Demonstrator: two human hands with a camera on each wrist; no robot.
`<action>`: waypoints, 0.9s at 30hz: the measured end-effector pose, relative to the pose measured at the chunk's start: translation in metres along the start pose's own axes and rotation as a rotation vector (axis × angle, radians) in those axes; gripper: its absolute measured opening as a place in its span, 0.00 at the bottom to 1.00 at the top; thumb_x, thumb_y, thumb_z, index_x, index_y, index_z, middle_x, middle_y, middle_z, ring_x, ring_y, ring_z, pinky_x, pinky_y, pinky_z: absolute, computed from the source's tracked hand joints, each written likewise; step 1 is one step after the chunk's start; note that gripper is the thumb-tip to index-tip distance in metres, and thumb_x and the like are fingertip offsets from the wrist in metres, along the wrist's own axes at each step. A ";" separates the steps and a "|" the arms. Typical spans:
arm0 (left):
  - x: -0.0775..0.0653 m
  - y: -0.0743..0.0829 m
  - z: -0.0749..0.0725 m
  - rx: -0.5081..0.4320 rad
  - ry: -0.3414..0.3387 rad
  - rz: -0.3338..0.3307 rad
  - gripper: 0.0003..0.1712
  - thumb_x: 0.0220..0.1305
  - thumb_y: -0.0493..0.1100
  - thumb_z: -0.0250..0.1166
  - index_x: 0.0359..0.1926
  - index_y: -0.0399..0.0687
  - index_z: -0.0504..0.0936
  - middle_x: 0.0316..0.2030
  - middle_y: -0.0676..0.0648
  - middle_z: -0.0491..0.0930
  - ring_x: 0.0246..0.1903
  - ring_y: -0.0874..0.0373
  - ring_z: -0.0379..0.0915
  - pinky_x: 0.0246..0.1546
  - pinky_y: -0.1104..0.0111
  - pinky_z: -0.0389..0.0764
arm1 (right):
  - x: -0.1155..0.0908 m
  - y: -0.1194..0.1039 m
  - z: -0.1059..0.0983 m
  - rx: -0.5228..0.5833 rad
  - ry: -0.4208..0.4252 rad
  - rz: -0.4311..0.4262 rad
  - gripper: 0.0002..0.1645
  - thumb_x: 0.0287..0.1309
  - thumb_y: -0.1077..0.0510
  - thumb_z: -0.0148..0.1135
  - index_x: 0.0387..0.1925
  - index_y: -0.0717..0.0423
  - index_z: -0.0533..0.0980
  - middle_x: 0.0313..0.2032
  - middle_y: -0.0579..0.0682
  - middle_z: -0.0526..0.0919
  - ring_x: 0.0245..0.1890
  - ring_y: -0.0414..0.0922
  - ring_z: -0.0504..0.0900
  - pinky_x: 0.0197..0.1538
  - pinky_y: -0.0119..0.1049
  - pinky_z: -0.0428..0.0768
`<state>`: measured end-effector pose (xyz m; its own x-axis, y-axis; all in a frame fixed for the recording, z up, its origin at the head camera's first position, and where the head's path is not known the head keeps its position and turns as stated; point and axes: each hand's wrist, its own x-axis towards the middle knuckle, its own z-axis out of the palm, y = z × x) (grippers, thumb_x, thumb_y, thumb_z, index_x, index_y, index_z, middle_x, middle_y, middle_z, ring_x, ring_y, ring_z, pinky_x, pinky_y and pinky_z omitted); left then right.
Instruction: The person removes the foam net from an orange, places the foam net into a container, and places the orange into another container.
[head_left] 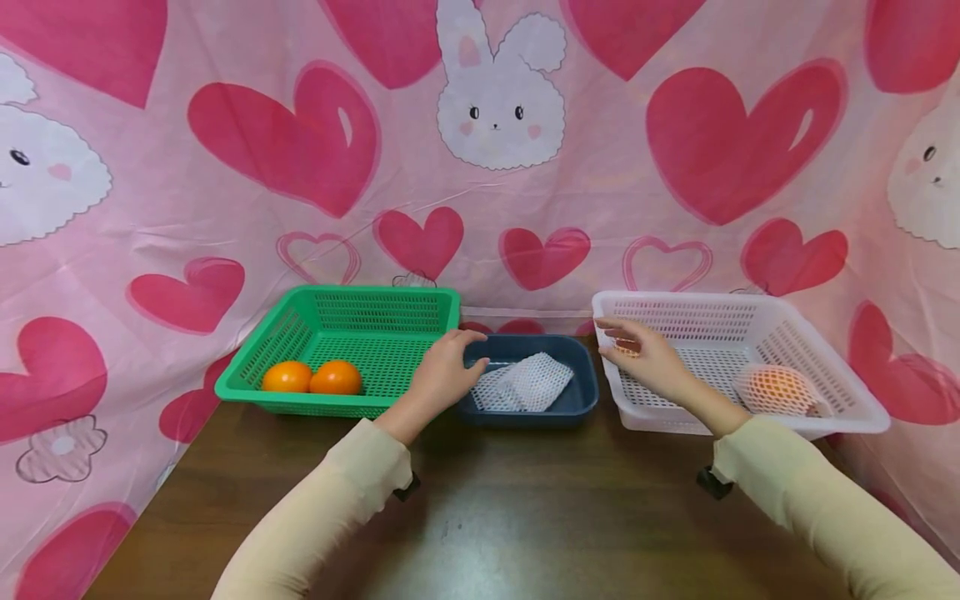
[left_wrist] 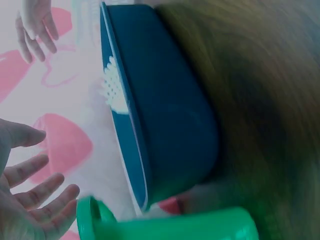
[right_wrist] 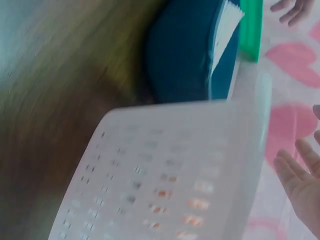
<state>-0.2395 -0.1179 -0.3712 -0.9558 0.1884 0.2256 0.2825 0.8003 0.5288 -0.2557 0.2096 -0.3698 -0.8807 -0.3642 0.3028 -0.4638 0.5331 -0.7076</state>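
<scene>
My left hand (head_left: 444, 368) hovers at the right rim of the green basket (head_left: 390, 408), its fingers loosely spread and holding nothing. Two oranges (head_left: 335, 377) sit side by side in that basket's front left corner. Over the left side of the white basket (head_left: 738, 304) is my right hand (head_left: 647, 360), also with nothing between its fingers. An orange in a white foam net (head_left: 780, 390) lies in that basket at the right. Another netted orange fruit (head_left: 624, 347) shows partly behind my right hand. Between the hands, the dark blue tray (head_left: 588, 375) holds crumpled white foam nets (head_left: 536, 382).
All three containers stand in a row along the back of the brown wooden table (head_left: 480, 517). A pink cloth (head_left: 495, 200) printed with hearts and rabbits hangs right behind them. Dark bands show at both sleeve cuffs.
</scene>
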 end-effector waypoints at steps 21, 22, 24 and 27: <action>0.012 0.043 0.075 -0.389 -0.050 0.006 0.25 0.66 0.43 0.71 0.63 0.47 0.80 0.54 0.44 0.83 0.51 0.49 0.80 0.49 0.60 0.83 | -0.002 0.054 -0.031 -0.228 -0.004 0.212 0.36 0.68 0.61 0.65 0.71 0.68 0.64 0.67 0.74 0.68 0.64 0.73 0.68 0.63 0.68 0.67; 0.013 0.046 0.077 -0.418 -0.057 0.007 0.25 0.66 0.43 0.71 0.63 0.47 0.80 0.53 0.44 0.83 0.50 0.49 0.80 0.49 0.61 0.83 | -0.001 0.055 -0.031 -0.232 -0.011 0.222 0.36 0.67 0.61 0.66 0.72 0.68 0.64 0.67 0.74 0.67 0.65 0.73 0.67 0.64 0.69 0.66; 0.013 0.053 0.082 -0.481 -0.072 -0.002 0.25 0.66 0.44 0.71 0.63 0.45 0.80 0.51 0.44 0.84 0.48 0.51 0.81 0.49 0.62 0.83 | 0.001 0.059 -0.030 -0.239 -0.026 0.231 0.38 0.66 0.62 0.67 0.72 0.70 0.63 0.68 0.75 0.65 0.66 0.74 0.64 0.65 0.69 0.64; 0.013 0.064 0.091 -0.583 -0.116 -0.041 0.27 0.66 0.43 0.71 0.64 0.44 0.79 0.50 0.44 0.84 0.46 0.54 0.83 0.47 0.65 0.83 | 0.003 0.066 -0.027 -0.238 -0.062 0.255 0.43 0.62 0.61 0.70 0.72 0.74 0.61 0.68 0.76 0.63 0.69 0.74 0.60 0.68 0.69 0.59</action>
<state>-0.2414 -0.0127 -0.4089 -0.9602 0.2514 0.1216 0.2115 0.3703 0.9045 -0.2912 0.2639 -0.3983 -0.9670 -0.2379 0.0907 -0.2451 0.7736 -0.5844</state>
